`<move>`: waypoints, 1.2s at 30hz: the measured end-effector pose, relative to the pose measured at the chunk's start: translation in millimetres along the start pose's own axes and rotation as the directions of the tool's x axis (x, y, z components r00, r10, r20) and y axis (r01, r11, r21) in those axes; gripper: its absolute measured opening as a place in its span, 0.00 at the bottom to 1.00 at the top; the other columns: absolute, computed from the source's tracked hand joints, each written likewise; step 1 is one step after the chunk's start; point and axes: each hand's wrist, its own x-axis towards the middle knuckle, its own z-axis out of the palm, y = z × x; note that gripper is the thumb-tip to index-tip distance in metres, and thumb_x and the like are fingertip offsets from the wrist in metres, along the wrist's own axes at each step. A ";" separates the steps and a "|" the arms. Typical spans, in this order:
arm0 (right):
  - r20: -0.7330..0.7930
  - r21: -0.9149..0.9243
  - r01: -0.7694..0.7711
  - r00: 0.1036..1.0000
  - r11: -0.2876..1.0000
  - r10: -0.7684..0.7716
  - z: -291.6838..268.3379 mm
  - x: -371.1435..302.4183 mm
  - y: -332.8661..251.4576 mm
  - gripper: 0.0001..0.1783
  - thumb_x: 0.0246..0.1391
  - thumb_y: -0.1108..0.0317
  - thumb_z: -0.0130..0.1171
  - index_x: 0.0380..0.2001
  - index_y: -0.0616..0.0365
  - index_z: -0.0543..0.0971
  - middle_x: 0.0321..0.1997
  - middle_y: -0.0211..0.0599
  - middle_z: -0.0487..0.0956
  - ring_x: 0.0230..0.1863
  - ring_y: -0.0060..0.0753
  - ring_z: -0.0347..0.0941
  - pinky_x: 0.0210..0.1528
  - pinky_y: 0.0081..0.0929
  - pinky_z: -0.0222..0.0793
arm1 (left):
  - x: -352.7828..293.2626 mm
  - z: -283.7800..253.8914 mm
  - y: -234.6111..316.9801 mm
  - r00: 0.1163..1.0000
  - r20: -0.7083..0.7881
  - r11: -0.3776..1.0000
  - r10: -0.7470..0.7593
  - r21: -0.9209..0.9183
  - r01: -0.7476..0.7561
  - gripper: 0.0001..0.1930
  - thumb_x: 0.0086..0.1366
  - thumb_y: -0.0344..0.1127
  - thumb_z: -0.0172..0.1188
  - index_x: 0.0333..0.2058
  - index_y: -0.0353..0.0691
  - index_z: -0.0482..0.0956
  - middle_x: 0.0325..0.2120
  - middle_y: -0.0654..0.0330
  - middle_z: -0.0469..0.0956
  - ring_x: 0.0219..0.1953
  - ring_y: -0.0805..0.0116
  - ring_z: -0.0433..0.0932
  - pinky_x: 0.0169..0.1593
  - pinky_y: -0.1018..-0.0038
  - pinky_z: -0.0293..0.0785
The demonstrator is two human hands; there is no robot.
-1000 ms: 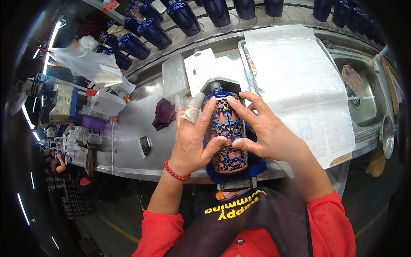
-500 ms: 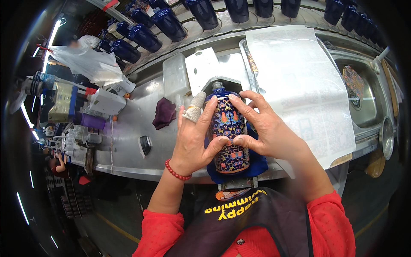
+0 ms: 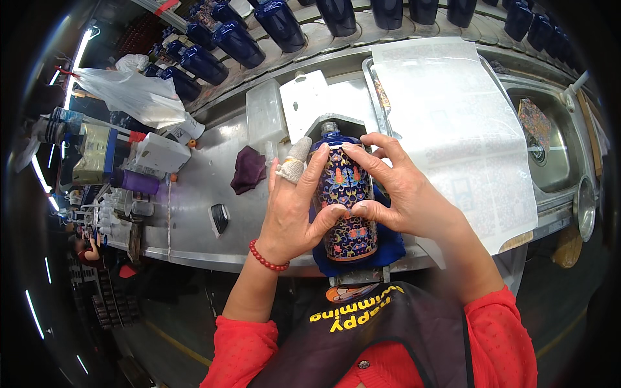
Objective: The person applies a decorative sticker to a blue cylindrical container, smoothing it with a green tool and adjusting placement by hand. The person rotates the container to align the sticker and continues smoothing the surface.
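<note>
A dark blue glass bottle (image 3: 349, 249) with a colourful floral pattern lies neck away from me on a metal rest, a blue cloth (image 3: 391, 246) under it. My left hand (image 3: 288, 210) holds its left side, thumb and index fingertip pressed on the patterned face. Grey-white wrapping (image 3: 293, 167) covers another finger of that hand. From the right, my right hand (image 3: 404, 194) grips the bottle likewise, index fingertip near the shoulder. Both thumb tips almost meet mid-bottle. The fingers' undersides are hidden.
Plain blue bottles (image 3: 279, 26) stand along a slatted conveyor at the back. White patterned sheets (image 3: 453, 123) cover a tray on the right, beside a steel sink (image 3: 563, 161). A purple cloth (image 3: 248, 171), a small black-and-white object (image 3: 219, 220) and a clear plastic box (image 3: 264, 113) lie left.
The bottles on the back conveyor have shifted to the right. My right index finger has slid slightly left on the patterned bottle; both hands otherwise stay in place.
</note>
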 end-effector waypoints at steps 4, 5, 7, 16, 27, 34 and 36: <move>0.004 -0.008 -0.015 1.000 1.000 0.015 -2.6 -0.5 1.2 0.45 0.53 0.51 0.73 0.71 0.49 0.68 0.71 0.48 0.60 0.60 0.50 0.69 0.63 0.44 0.71 | 0.1 -0.2 0.5 1.000 -0.003 1.000 0.002 -0.006 -0.002 0.42 0.67 0.61 0.60 0.71 0.41 0.63 0.67 0.43 0.67 0.70 0.40 0.62 0.71 0.37 0.45; -0.004 -0.017 -0.027 1.000 0.999 0.027 -2.6 -0.3 1.1 0.45 0.53 0.51 0.73 0.72 0.49 0.68 0.70 0.48 0.60 0.60 0.51 0.69 0.63 0.44 0.71 | 0.1 -0.1 0.6 1.000 -0.001 1.000 0.000 -0.007 0.000 0.42 0.67 0.61 0.60 0.71 0.41 0.63 0.67 0.43 0.67 0.70 0.40 0.62 0.71 0.37 0.45; 0.011 -0.005 -0.012 1.000 1.000 0.012 -2.4 0.1 0.8 0.45 0.53 0.52 0.73 0.72 0.50 0.67 0.70 0.48 0.60 0.61 0.51 0.69 0.64 0.44 0.70 | 0.1 0.2 0.7 1.000 -0.002 1.000 -0.002 -0.011 0.002 0.42 0.67 0.61 0.60 0.71 0.41 0.63 0.67 0.43 0.66 0.70 0.40 0.62 0.71 0.37 0.45; -0.019 0.047 -0.048 0.999 0.998 0.048 -2.8 -3.7 0.2 0.43 0.54 0.53 0.73 0.70 0.51 0.69 0.68 0.56 0.64 0.68 0.60 0.65 0.65 0.44 0.69 | 0.8 -2.3 1.5 1.000 0.007 0.998 -0.012 -0.053 0.013 0.40 0.68 0.63 0.58 0.70 0.43 0.67 0.66 0.43 0.67 0.70 0.42 0.63 0.71 0.36 0.43; -0.022 0.023 -0.013 1.000 1.000 0.014 0.6 -4.2 0.4 0.42 0.55 0.54 0.71 0.70 0.51 0.69 0.68 0.57 0.64 0.68 0.62 0.65 0.67 0.45 0.66 | 3.9 -3.2 6.8 1.000 0.012 0.995 -0.010 0.096 0.008 0.37 0.68 0.61 0.59 0.69 0.45 0.69 0.65 0.42 0.68 0.68 0.42 0.65 0.71 0.34 0.42; -0.007 -0.008 -0.023 1.000 1.000 0.023 -0.6 -5.2 0.0 0.44 0.56 0.53 0.70 0.73 0.50 0.65 0.69 0.55 0.63 0.67 0.58 0.64 0.67 0.44 0.67 | -0.4 -0.8 5.0 1.000 -0.007 0.996 -0.021 0.082 0.022 0.41 0.69 0.63 0.57 0.70 0.38 0.65 0.64 0.41 0.69 0.68 0.41 0.66 0.72 0.38 0.43; -0.009 0.014 -0.051 0.999 0.999 0.051 -1.7 -8.4 -0.2 0.44 0.56 0.54 0.70 0.73 0.48 0.65 0.68 0.58 0.64 0.69 0.62 0.63 0.67 0.45 0.67 | -6.3 0.8 3.1 0.997 -0.073 1.000 -0.026 -0.011 0.025 0.44 0.70 0.66 0.54 0.70 0.33 0.63 0.64 0.41 0.69 0.68 0.40 0.65 0.72 0.39 0.43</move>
